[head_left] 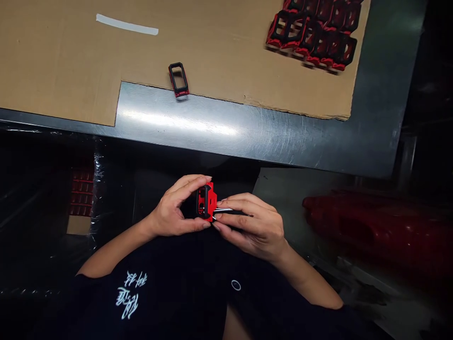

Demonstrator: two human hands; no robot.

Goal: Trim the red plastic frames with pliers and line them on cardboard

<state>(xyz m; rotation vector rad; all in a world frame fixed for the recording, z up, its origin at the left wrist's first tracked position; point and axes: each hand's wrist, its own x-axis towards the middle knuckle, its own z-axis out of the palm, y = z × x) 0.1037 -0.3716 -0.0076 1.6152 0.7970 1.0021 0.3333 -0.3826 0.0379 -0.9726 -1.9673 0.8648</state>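
Note:
My left hand (177, 206) is closed on a small red-and-black plastic frame (212, 202), thumb and fingers gripping its two ends. The frame stands on edge in front of my body, below the table's front edge. From the right, my right hand (253, 222) pinches a thin silvery metal tool (223, 209), whose tip reaches the frame's red side. The tool looks like tweezers, but my fingers cover most of it, so its exact kind is hard to make out. Another red-and-black frame (179, 79) lies on the cardboard's front edge.
Cardboard (63, 61) covers much of the metal table (212, 125). Several red-and-black frames (314, 40) stand in rows at the back right. A white strip (127, 25) lies at the back left. Red parts (82, 193) sit low left; a red bag-like bundle (371, 231) is at right.

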